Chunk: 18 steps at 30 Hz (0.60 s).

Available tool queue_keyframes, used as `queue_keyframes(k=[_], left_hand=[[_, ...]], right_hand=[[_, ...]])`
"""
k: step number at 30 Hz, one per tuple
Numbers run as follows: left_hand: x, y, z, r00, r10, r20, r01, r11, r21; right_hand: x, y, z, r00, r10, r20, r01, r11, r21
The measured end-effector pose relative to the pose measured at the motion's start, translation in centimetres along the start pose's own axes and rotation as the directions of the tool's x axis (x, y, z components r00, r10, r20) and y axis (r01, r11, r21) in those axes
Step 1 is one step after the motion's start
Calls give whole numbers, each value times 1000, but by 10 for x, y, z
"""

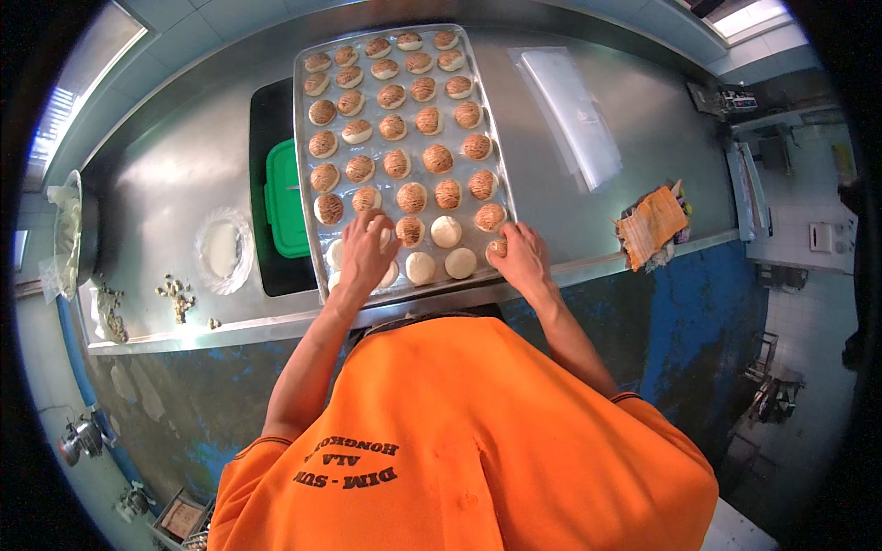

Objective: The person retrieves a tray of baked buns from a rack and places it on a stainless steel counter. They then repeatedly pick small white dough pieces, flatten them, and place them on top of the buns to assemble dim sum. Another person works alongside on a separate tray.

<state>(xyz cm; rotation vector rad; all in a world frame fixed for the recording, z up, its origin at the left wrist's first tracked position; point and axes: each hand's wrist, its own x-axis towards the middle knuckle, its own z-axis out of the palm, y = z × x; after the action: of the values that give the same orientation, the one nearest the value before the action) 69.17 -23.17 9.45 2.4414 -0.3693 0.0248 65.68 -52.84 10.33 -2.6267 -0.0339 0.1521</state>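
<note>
A large metal tray (302, 119) holds rows of round buns, most with brown, striped tops, such as this brown-topped bun (412, 196). Toward its near edge sit several plain pale buns, among them a pale bun (446, 231). Reaching over the tray's near left part, my left hand (366, 253) curls its fingers around a pale bun (385, 241), which they partly hide. At the near right corner, my right hand (522, 259) closes thumb and fingers on a brown-topped bun (497, 248). Both forearms rise from the lower edge.
The tray lies on a steel counter (165, 174), partly over a black opening beside a green lid (287, 197). Clear plastic sheets (571, 119) and an orange cloth (654, 223) lie right. On the left are a clear plastic wrapper (223, 250) and a round pan (88, 230).
</note>
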Motion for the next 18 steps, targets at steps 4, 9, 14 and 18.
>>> queue_keyframes(k=[4, 9, 14, 18], left_hand=[[16, 19, 18, 961, 51, 273, -87, 989, 119], [28, 23, 39, 962, -28, 270, -56, 953, 299], [24, 22, 51, 947, -147, 286, 47, 943, 329], [25, 24, 44, 946, -135, 295, 48, 957, 285]], right_hand=[[-9, 1, 0, 988, 21, 155, 0, 991, -137], [-8, -3, 2, 991, 87, 100, -74, 989, -127], [-15, 1, -1, 996, 90, -18, -86, 986, 142], [-21, 4, -13, 975, 209, 72, -217, 967, 133]])
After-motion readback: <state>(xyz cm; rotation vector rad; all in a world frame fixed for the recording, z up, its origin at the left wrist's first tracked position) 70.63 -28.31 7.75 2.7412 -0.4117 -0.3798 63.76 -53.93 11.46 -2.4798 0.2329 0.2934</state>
